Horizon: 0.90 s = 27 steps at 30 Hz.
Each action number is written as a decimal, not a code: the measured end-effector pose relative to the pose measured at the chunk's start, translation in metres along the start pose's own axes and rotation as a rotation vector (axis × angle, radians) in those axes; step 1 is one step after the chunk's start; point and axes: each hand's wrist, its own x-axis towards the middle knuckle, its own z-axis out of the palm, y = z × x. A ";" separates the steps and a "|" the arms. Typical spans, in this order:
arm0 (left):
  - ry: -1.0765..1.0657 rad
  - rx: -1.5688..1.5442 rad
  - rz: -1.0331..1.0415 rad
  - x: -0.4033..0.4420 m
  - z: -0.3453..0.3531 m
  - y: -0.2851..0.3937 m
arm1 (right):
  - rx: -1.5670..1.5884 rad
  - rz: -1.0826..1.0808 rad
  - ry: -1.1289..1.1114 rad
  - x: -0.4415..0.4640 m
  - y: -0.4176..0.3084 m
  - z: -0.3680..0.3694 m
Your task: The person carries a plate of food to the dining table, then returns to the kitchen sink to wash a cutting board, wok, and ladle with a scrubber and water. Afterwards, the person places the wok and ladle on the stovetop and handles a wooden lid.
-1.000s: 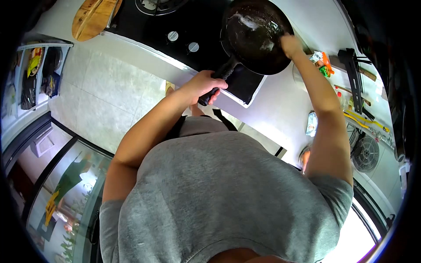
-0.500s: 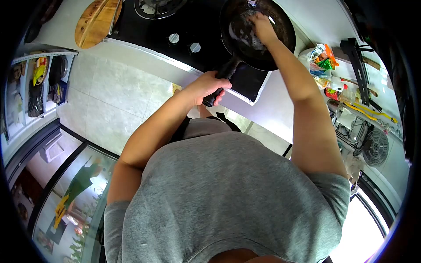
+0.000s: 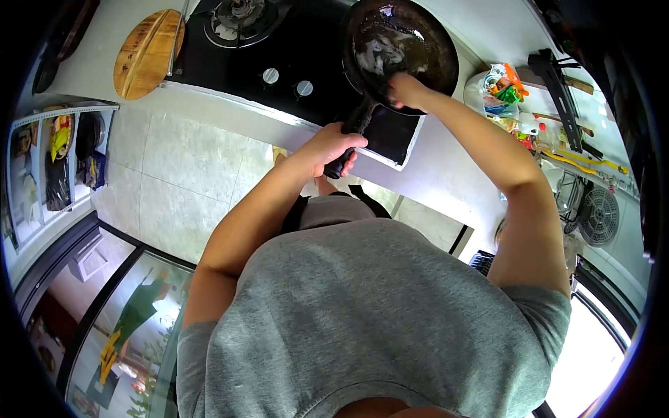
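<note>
A dark, deep frying pan (image 3: 435,59) rests over the right side of the black stove (image 3: 240,70), its handle pointing toward me. My left hand (image 3: 336,148) is wrapped round that black handle (image 3: 359,117). Inside the pan, at the near wall, is my right hand (image 3: 408,92) with its fingers curled down against the surface. Whatever lies under those fingers, if anything, is hidden. Whitish, foamy liquid (image 3: 380,56) spreads over the pan's bottom, and the metal looks wet and shiny.
A gas burner (image 3: 240,21) and two knobs (image 3: 270,76) are left of the pan. A wooden board (image 3: 146,56) lies at the counter's left end. To the right stand a white container of packets (image 3: 498,90), a black rack (image 3: 561,94) and a bottle (image 3: 529,125).
My right hand has moved from the middle of the pan down to its near wall, uncovering the foamy liquid. My left hand keeps its hold on the handle. The view has shifted slightly.
</note>
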 end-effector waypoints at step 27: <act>0.001 0.092 0.045 -0.006 -0.002 0.000 | 0.001 -0.734 0.526 0.026 -0.050 -0.010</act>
